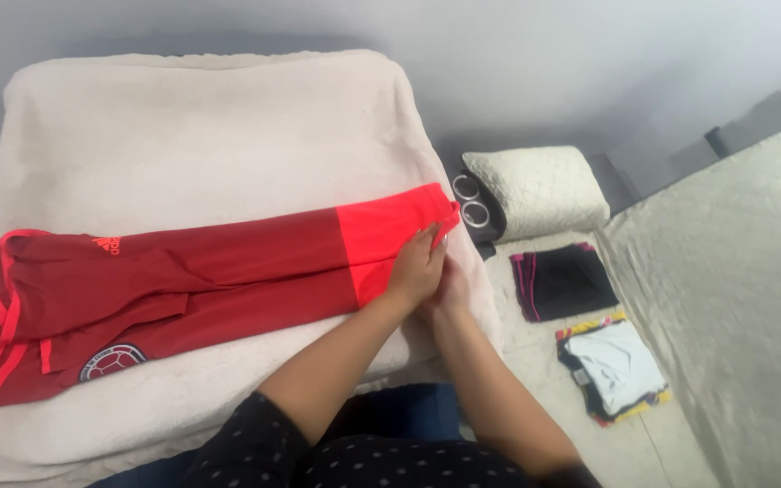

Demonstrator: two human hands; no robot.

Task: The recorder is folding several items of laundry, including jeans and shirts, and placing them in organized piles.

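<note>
Red jersey (183, 280) lies folded lengthwise into a long band, running from lower left of the frame to centre right. Dark red body, brighter coral-red panel at the right end; thin coral stripes along the shoulder at far left. A round dark crest sits low left on the chest, a small coral logo mark above it.

Left hand (416, 269) rests flat on the coral end, fingers mostly extended and pressing down, seemingly pinning the fold. Right hand (449, 285) is tucked just beside and partly beneath the left at the hem edge; whether it pinches cloth or only touches it, cannot tell.

The jersey rests on a cream fleece blanket (210, 136) draped over a raised surface, filling the left half of the frame.

Right of centre, on the floor: a quilted pale pillow (535, 188), two rolls of tape (470, 201) touching each other beside it, a folded black garment (564, 282) with pink edging, and below it a folded white garment (615, 366) with yellow trim. Quilted grey-green bedcover (734, 289) at far right.
</note>
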